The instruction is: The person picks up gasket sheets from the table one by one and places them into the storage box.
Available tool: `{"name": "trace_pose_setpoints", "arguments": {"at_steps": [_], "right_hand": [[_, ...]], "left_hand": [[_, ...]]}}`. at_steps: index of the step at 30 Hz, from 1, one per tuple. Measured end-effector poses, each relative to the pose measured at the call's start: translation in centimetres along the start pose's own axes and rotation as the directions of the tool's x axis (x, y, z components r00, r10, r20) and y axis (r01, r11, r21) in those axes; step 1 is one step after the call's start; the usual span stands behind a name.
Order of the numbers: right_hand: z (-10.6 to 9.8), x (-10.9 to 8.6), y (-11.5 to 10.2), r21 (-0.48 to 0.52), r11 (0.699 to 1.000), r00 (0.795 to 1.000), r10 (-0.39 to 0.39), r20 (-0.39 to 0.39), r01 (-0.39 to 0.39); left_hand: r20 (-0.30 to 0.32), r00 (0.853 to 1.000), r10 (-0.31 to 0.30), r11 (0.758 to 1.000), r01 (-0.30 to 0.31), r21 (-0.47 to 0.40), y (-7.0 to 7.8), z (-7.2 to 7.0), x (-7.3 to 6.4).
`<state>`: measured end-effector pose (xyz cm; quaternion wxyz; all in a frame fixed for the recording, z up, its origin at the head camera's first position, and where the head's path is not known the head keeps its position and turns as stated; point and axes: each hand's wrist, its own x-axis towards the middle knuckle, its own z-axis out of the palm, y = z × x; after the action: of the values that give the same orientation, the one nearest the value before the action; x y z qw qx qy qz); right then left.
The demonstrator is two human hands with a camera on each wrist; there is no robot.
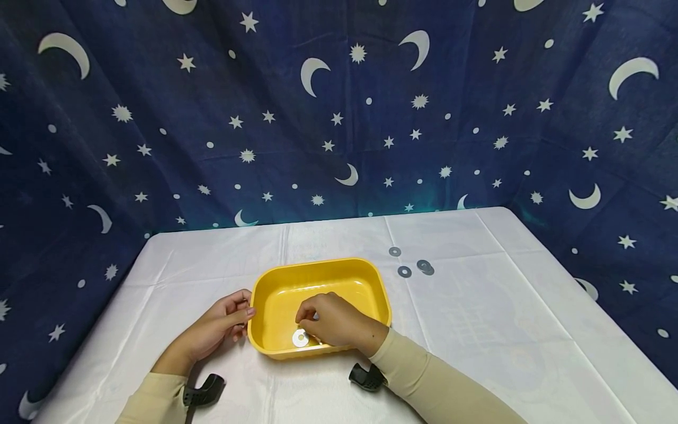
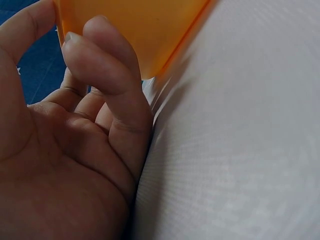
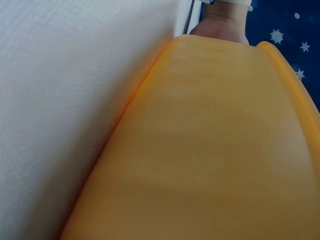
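A yellow plastic tray [image 1: 373, 294] stands on the white-covered table. My left hand [image 1: 219, 321] grips its left end, the thumb at the rim and the other fingers bent beside the outer wall. In the left wrist view these bent fingers lie close against the tray [image 2: 155, 30]. My right hand [image 1: 336, 321] reaches down inside the tray near the front, its fingers curled with a bit of grey metal washer [image 1: 316, 317] showing between them. Just below those fingertips a flat metal washer [image 1: 300, 338] shows against the tray floor. The right wrist view shows only the tray's outer wall [image 3: 200, 140] up close.
Right of the tray, several grey washers lie on the tablecloth: one at the back [image 1: 394, 251], one nearer the tray [image 1: 405, 272], and an overlapping group [image 1: 424, 266]. A dark blue curtain [image 1: 339, 118] with moons and stars hangs behind. Black wrist mounts sit under both sleeves.
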<state>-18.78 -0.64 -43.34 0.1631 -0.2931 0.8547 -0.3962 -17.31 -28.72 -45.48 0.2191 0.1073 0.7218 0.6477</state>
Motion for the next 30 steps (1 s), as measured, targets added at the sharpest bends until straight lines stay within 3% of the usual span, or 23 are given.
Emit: {"name": "trace_pose_setpoints", "arguments": {"at_steps": [12,23,30], "right_hand": [[-1.1,-0.7,-0.8,-0.089,0.992,0.986,-0.103,-0.13,0.092],[-4.1,-2.3,-2.2,-0.048,0.997,0.977,-0.069,-0.202,0.06],[-5.6,-3.0,-1.2,-0.072,0.996,0.967,-0.076,-0.243,0.061]], "left_hand": [[0.0,1.0,-0.002,1.0,0.002,-0.011,0.1,0.0,0.0],[-0.002,1.0,-0.003,1.0,0.003,0.001,0.0,-0.2,-0.1],[0.009,1.0,0.016,1.0,-0.016,-0.005,0.0,-0.1,0.1]]}}
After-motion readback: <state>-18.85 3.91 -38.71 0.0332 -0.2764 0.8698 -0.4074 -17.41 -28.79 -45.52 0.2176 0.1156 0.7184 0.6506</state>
